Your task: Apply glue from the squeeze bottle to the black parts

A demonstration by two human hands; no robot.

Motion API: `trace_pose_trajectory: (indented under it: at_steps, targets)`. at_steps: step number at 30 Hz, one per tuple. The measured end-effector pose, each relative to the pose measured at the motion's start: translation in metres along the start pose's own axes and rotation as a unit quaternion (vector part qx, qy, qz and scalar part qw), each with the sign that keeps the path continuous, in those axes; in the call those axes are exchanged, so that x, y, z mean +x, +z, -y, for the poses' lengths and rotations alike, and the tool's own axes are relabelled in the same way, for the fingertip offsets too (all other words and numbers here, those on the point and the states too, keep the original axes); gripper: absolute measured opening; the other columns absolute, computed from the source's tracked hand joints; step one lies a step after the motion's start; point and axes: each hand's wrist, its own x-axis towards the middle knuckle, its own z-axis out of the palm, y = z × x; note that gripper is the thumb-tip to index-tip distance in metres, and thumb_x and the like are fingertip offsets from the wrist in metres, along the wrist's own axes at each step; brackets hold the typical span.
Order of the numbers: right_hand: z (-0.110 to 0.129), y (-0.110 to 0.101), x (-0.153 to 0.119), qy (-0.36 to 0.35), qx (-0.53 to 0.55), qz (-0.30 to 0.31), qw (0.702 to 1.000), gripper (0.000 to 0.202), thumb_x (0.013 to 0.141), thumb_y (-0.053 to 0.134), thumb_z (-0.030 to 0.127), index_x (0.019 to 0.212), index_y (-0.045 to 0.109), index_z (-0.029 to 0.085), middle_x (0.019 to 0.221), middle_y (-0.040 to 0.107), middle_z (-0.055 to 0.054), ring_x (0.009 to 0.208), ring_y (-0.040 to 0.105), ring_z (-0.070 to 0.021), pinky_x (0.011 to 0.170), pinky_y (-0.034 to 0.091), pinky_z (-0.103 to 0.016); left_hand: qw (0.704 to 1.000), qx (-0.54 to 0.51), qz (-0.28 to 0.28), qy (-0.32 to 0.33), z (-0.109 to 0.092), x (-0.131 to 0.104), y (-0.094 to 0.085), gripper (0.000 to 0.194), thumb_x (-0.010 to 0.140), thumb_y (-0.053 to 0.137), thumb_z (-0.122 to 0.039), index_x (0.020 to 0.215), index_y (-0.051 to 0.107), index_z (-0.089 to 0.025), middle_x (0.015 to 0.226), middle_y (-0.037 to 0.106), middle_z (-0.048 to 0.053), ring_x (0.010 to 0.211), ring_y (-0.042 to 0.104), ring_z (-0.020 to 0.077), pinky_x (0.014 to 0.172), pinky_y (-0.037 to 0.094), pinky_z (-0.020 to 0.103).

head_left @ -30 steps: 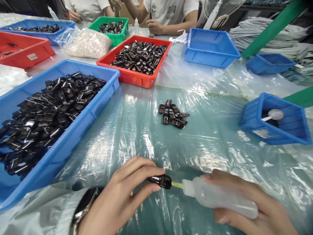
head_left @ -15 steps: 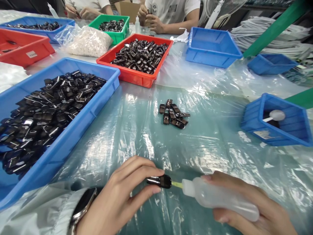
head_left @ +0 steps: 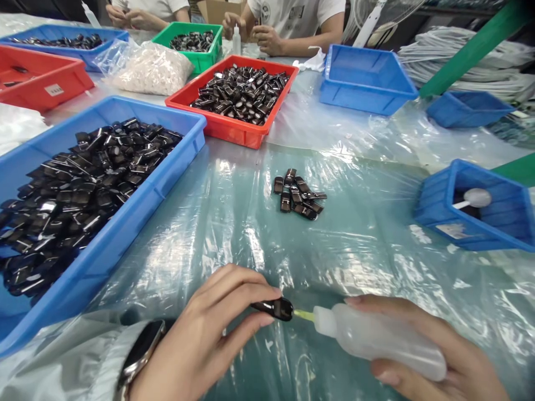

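Between the thumb and fingers of my left hand (head_left: 217, 328) is a small glossy black plastic part (head_left: 281, 308), its rounded end facing right. My right hand (head_left: 434, 340) is wrapped around a translucent white squeeze bottle (head_left: 376, 337) lying nearly level. The bottle's thin yellowish nozzle (head_left: 304, 316) points left, its tip at or just beside the black part's end; I cannot tell whether they touch. Beyond my hands, a small pile of similar black parts (head_left: 296, 195) lies on the plastic-covered table (head_left: 234, 234).
A blue tray (head_left: 167, 189) heaped with black parts stands left. Behind are a filled red tray (head_left: 234, 133), a green tray (head_left: 204, 58), a bag of pale pieces (head_left: 154, 69) and a blue bin (head_left: 363, 103). At right, a blue box (head_left: 438, 200) holds a white spoon (head_left: 477, 197). Two people sit opposite.
My right hand and the bottle have shifted slightly right. The black part has turned a little in my left fingers. Across the table, one person's hands have moved apart.
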Motion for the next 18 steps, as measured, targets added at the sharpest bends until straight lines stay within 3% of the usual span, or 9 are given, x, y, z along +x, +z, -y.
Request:
trace_pose_trajectory:
  at_steps: [2,6,8,11,15,18]
  targets:
    - [-0.002,-0.004,0.005,0.0,-0.006,0.001,1.0,0.027,0.07,0.066,0.061,0.09,0.071,0.043,0.076,0.072,0.004,0.055,0.067,-0.0155,0.041,0.053,-0.017,1.0,0.003,-0.016,-0.01,0.001,0.001,-0.001,0.023,0.096,0.048,-0.019,0.115,0.051,-0.031,0.11,0.057,-0.002,0.102,0.053,0.0149,0.083,0.045,0.024]
    - [-0.013,-0.013,0.017,-0.048,-0.052,0.019,0.997,0.022,0.076,0.065,0.046,0.096,0.071,0.039,0.082,0.077,0.003,0.056,0.071,-0.016,0.042,0.054,-0.017,0.995,-0.016,-0.063,-0.074,0.005,0.004,-0.003,0.02,0.096,0.048,-0.025,0.114,0.052,-0.033,0.114,0.056,-0.003,0.108,0.051,0.0148,0.088,0.044,0.024]
    - [-0.019,-0.012,0.022,-0.014,-0.036,-0.005,0.999,0.022,0.08,0.061,0.043,0.099,0.07,0.035,0.092,0.077,0.001,0.07,0.073,-0.0181,0.05,0.057,-0.018,0.989,-0.046,-0.067,-0.121,0.007,0.006,-0.003,0.018,0.095,0.049,-0.03,0.112,0.052,-0.035,0.112,0.058,-0.005,0.105,0.053,0.0144,0.083,0.046,0.023]
    - [-0.026,-0.003,0.027,0.064,0.043,-0.053,0.996,0.027,0.082,0.06,0.045,0.104,0.065,0.031,0.108,0.073,-0.003,0.097,0.069,-0.0212,0.076,0.057,-0.025,0.98,-0.095,-0.051,-0.167,0.01,0.008,-0.003,0.017,0.094,0.05,-0.038,0.11,0.054,-0.036,0.11,0.06,-0.005,0.101,0.056,0.0154,0.069,0.048,0.021]
    - [-0.032,0.009,0.032,0.082,0.082,-0.07,0.991,0.026,0.077,0.067,0.042,0.097,0.058,0.029,0.116,0.069,-0.005,0.109,0.061,-0.0254,0.092,0.049,-0.04,0.977,-0.132,-0.056,-0.159,0.012,0.01,-0.003,0.018,0.091,0.054,-0.039,0.106,0.059,-0.032,0.108,0.062,-0.003,0.102,0.057,0.0173,0.064,0.048,0.021]
    - [-0.033,0.012,0.031,0.037,0.075,-0.091,0.992,0.031,0.075,0.07,0.036,0.1,0.054,0.027,0.117,0.065,-0.008,0.106,0.06,-0.0262,0.091,0.045,-0.046,0.976,-0.146,-0.064,-0.147,0.013,0.011,-0.002,0.016,0.089,0.057,-0.035,0.104,0.06,-0.03,0.104,0.064,-0.002,0.099,0.057,0.0172,0.068,0.048,0.023]
